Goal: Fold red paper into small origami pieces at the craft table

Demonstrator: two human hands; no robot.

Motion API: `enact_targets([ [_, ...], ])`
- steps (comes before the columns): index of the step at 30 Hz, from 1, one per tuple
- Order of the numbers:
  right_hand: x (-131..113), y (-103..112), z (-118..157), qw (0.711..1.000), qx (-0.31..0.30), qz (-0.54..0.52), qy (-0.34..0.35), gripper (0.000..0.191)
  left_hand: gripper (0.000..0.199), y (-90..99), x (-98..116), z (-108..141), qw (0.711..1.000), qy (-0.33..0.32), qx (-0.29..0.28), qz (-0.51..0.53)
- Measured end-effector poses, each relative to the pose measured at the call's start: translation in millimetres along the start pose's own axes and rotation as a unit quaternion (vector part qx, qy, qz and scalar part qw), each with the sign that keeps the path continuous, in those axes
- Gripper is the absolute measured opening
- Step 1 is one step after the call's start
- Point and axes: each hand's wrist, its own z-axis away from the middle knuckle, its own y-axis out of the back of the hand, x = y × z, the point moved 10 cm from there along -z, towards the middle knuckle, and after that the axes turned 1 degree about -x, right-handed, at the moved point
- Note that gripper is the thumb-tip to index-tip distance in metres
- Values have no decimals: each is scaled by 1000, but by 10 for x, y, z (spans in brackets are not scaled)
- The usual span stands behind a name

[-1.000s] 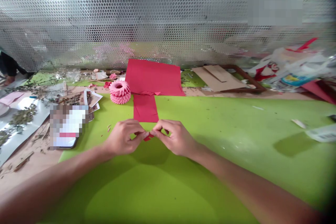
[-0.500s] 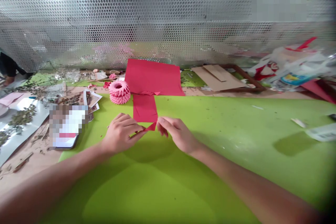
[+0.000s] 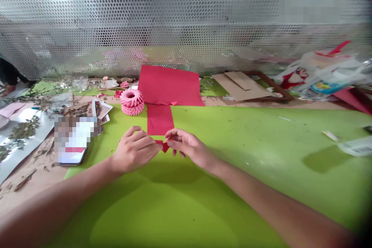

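Between my fingertips is a small folded piece of red paper [image 3: 165, 147]. My left hand [image 3: 135, 149] pinches its left end, and my right hand [image 3: 188, 146] pinches its right side with thumb and forefinger. Fingers cover much of the piece. Just beyond my hands lies a red paper strip [image 3: 160, 119], reaching toward a larger red sheet [image 3: 171, 85] at the back. A pink ring-shaped stack of folded paper pieces [image 3: 132, 102] stands to the left of the strip.
The green table mat [image 3: 261, 143] spreads under my hands. A phone [image 3: 74, 143] and photos [image 3: 101, 110] lie at left, beside dried plant bits. Brown cardboard [image 3: 241, 85], a wooden frame [image 3: 286, 95] and a plastic bag [image 3: 319, 73] are at back right, before a perforated metal panel [image 3: 174, 15].
My right hand has shifted slightly left and now grips the red paper. The small piece's free point has turned downward, its shape more folded. My left hand has barely moved.
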Motion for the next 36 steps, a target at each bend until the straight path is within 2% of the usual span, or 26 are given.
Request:
enact_targets([
  [3, 0, -29, 10, 1000, -10, 11, -5, 37, 12, 24, 56, 15, 999, -26, 7, -22],
  [7, -51, -145, 34, 998, -64, 10, 13, 41, 10, 25, 88, 48, 999, -41, 8, -29],
  [10, -120, -126, 46, 997, -55, 15, 51, 36, 11, -4, 93, 41, 999, -42, -12, -24],
  [13, -167, -41, 62, 996, -13, 44, 78, 32, 10, -60, 28, 14, 999, -2, -42, 4],
  [15, -178, -1, 74, 995, 7, 60, 84, 31, 18, -109, -104, 20, 994, 76, -57, 58],
  [17, -197, 12, 87, 992, 19, 80, 93, 30, 31, -194, -285, 82, 971, 188, -69, 132],
  [19, -230, 6, 100, 988, 27, 107, 109, 27, 36, -336, -412, 185, 929, 289, -97, 210],
  [20, -249, 7, 107, 985, 34, 121, 118, 26, 33, -410, -427, 224, 908, 319, -115, 247],
  [23, -283, -1, 119, 978, 49, 148, 137, 24, 18, -523, -386, 249, 869, 346, -141, 325],
  [26, -271, -67, 119, 976, 26, 164, 140, 26, 21, -527, -422, 284, 844, 381, -117, 360],
  [28, -269, -94, 128, 973, 18, 175, 147, 22, 24, -578, -460, 356, 809, 417, -109, 400],
  [30, -318, -61, 159, 965, 41, 188, 176, 19, 28, -653, -468, 414, 769, 437, -106, 454],
  [33, -452, -51, 241, 934, 63, 241, 257, 29, 33, -725, -471, 438, 733, 442, -104, 506],
  [36, -515, -150, 292, 899, 29, 306, 311, 13, 36, -732, -495, 426, 724, 443, -100, 519],
])
